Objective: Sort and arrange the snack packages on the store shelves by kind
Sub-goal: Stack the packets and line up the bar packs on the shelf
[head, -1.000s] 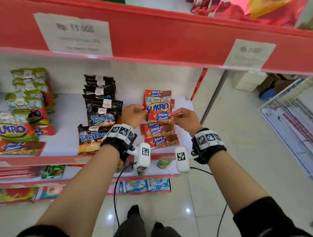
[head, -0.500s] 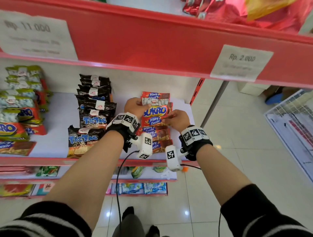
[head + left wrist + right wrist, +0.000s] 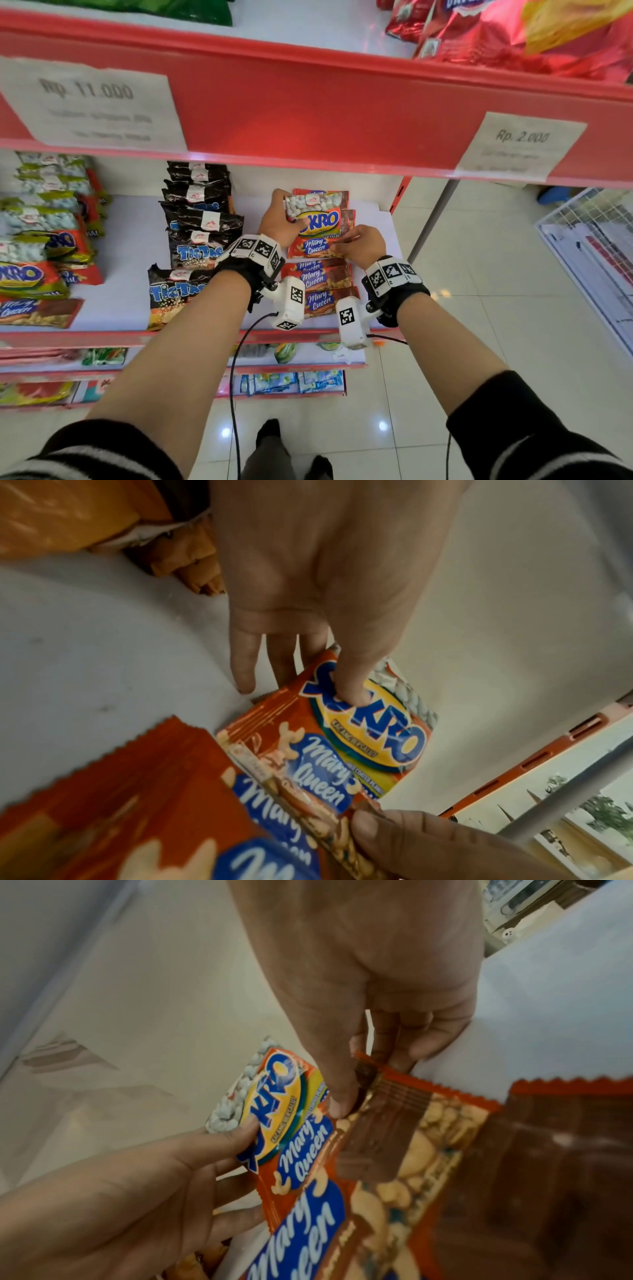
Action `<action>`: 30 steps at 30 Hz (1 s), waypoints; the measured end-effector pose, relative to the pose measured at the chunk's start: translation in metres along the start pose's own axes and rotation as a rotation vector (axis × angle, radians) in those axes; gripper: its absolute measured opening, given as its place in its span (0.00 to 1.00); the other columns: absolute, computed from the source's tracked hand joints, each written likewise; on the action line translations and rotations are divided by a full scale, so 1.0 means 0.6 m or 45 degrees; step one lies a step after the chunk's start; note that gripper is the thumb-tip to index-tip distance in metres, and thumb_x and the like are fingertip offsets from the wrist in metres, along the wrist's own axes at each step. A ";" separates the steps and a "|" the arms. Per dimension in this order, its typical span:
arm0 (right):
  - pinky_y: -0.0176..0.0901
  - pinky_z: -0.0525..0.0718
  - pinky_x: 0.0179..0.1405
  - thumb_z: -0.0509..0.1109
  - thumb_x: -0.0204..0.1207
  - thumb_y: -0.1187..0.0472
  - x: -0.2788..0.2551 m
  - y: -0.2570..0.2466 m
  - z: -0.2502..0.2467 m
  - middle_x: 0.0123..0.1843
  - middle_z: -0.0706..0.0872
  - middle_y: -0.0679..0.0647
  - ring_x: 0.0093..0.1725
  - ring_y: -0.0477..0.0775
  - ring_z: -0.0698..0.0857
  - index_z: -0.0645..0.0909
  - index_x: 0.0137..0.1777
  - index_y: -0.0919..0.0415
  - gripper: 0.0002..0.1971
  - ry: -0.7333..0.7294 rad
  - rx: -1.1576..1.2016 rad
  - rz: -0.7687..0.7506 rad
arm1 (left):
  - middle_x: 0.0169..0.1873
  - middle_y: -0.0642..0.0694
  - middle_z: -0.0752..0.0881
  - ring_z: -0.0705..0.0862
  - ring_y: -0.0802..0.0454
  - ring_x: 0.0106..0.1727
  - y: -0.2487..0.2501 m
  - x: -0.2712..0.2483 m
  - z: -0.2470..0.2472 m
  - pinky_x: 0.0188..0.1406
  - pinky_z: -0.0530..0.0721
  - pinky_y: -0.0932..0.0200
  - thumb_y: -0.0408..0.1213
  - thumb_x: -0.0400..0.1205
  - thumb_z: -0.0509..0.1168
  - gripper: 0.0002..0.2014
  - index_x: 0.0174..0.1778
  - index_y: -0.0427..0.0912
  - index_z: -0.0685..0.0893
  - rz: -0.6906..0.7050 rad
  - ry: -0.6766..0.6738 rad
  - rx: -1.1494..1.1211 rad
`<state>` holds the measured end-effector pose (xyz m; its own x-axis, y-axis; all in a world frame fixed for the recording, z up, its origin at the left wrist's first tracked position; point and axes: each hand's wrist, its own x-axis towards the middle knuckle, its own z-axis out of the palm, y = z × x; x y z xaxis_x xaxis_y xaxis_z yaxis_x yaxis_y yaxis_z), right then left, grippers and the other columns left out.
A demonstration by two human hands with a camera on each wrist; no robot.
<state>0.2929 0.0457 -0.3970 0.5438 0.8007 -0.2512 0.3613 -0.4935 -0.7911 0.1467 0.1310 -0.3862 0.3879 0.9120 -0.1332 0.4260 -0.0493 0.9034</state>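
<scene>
Now left hand (image 3: pixel 279 222) grips Sukro pack (image 3: pixel 318 219), right hand (image 3: pixel 359 245) Mary Queen pack (image 3: pixel 313 247).

Bare shelf (image 3: pixel 137 274) strip between TicTac stack (image 3: pixel 202 219) and Sukro stack (image 3: pixel 44 240); upper shelf edge (image 3: pixel 308 113) overhangs.

Gleaming under overhead light: glossy cream floor tiles (image 3: pixel 479 260). Standing right of the fingers: a grey upright post (image 3: pixel 432 219), a white wire rack (image 3: pixel 589 253).
</scene>
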 end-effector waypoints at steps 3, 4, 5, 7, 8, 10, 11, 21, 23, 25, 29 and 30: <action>0.54 0.87 0.49 0.82 0.65 0.63 0.001 0.001 0.002 0.41 0.85 0.57 0.42 0.57 0.83 0.82 0.41 0.62 0.11 0.023 -0.005 0.024 | 0.57 0.36 0.85 0.84 0.40 0.59 0.000 0.003 0.000 0.60 0.83 0.44 0.28 0.74 0.74 0.24 0.62 0.35 0.71 -0.021 -0.001 0.021; 0.55 0.87 0.49 0.82 0.65 0.63 0.001 0.001 0.003 0.41 0.85 0.57 0.42 0.57 0.83 0.81 0.41 0.62 0.11 0.024 -0.006 0.034 | 0.57 0.36 0.85 0.84 0.40 0.59 -0.001 0.005 -0.002 0.60 0.82 0.44 0.29 0.73 0.74 0.23 0.61 0.35 0.73 -0.020 0.028 0.010; 0.55 0.87 0.49 0.82 0.65 0.63 0.002 0.001 0.004 0.41 0.85 0.57 0.42 0.58 0.83 0.81 0.41 0.62 0.12 0.025 -0.009 0.043 | 0.57 0.36 0.86 0.84 0.40 0.59 -0.001 0.006 -0.005 0.61 0.82 0.45 0.29 0.73 0.75 0.22 0.61 0.34 0.75 -0.019 0.064 -0.004; 0.52 0.86 0.46 0.82 0.64 0.62 0.003 0.003 0.007 0.41 0.84 0.57 0.42 0.58 0.83 0.80 0.42 0.61 0.13 0.044 -0.034 0.053 | 0.59 0.37 0.85 0.84 0.41 0.61 0.000 0.008 -0.013 0.62 0.82 0.46 0.30 0.73 0.75 0.22 0.62 0.34 0.78 -0.011 0.132 -0.047; 0.48 0.83 0.42 0.82 0.64 0.62 0.004 0.005 0.009 0.41 0.84 0.56 0.42 0.57 0.83 0.80 0.42 0.61 0.13 0.063 -0.058 0.049 | 0.60 0.37 0.86 0.84 0.41 0.61 0.002 0.008 -0.017 0.62 0.82 0.47 0.30 0.73 0.75 0.22 0.62 0.33 0.78 0.000 0.151 -0.071; 0.41 0.77 0.39 0.83 0.63 0.61 0.005 0.007 0.012 0.42 0.83 0.55 0.43 0.54 0.82 0.80 0.43 0.61 0.14 0.105 -0.088 0.046 | 0.59 0.37 0.86 0.84 0.41 0.60 0.008 0.006 -0.028 0.62 0.82 0.46 0.29 0.73 0.75 0.21 0.61 0.32 0.79 0.047 0.169 -0.077; 0.40 0.76 0.40 0.83 0.63 0.61 0.006 0.008 0.013 0.42 0.83 0.55 0.43 0.54 0.82 0.81 0.43 0.61 0.15 0.119 -0.088 0.049 | 0.58 0.37 0.86 0.85 0.42 0.60 0.012 0.005 -0.034 0.62 0.82 0.46 0.29 0.74 0.74 0.20 0.60 0.32 0.80 0.081 0.179 -0.069; 0.41 0.78 0.47 0.69 0.77 0.57 -0.005 -0.024 -0.010 0.53 0.88 0.64 0.54 0.64 0.85 0.83 0.52 0.66 0.11 0.355 -0.155 0.012 | 0.59 0.33 0.86 0.85 0.39 0.60 0.062 -0.044 -0.099 0.61 0.84 0.45 0.25 0.75 0.72 0.20 0.61 0.27 0.78 0.340 0.084 -0.272; 0.39 0.71 0.40 0.64 0.80 0.58 -0.023 -0.043 -0.020 0.46 0.88 0.68 0.47 0.66 0.85 0.83 0.46 0.72 0.15 0.448 0.027 -0.099 | 0.59 0.33 0.85 0.86 0.41 0.58 0.065 -0.067 -0.114 0.57 0.86 0.53 0.23 0.75 0.71 0.19 0.61 0.29 0.79 0.375 0.051 -0.352; 0.43 0.73 0.35 0.62 0.82 0.56 -0.059 -0.068 -0.021 0.33 0.84 0.65 0.33 0.60 0.81 0.81 0.40 0.75 0.19 0.384 0.362 -0.208 | 0.58 0.34 0.86 0.86 0.48 0.54 0.063 -0.098 -0.133 0.52 0.86 0.64 0.24 0.75 0.71 0.17 0.60 0.31 0.80 0.385 0.037 -0.360; 0.43 0.85 0.37 0.61 0.82 0.48 -0.160 -0.111 0.012 0.38 0.88 0.53 0.36 0.48 0.86 0.85 0.44 0.55 0.15 0.034 0.642 -0.326 | 0.51 0.40 0.88 0.87 0.56 0.47 0.036 -0.176 -0.175 0.47 0.85 0.67 0.26 0.77 0.71 0.15 0.59 0.31 0.81 0.324 0.013 -0.366; 0.46 0.86 0.44 0.62 0.82 0.48 -0.186 -0.118 0.028 0.42 0.89 0.52 0.41 0.49 0.88 0.85 0.46 0.52 0.13 -0.034 0.662 -0.351 | 0.50 0.42 0.88 0.87 0.58 0.46 0.025 -0.196 -0.185 0.46 0.85 0.67 0.26 0.77 0.70 0.14 0.58 0.32 0.81 0.305 0.022 -0.371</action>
<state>0.1941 -0.0030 -0.3223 0.4611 0.8873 -0.0061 0.0640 -0.0401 -0.9971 0.0168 0.0683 -0.3116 0.4333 0.8956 0.1008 0.0737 -0.1467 0.9864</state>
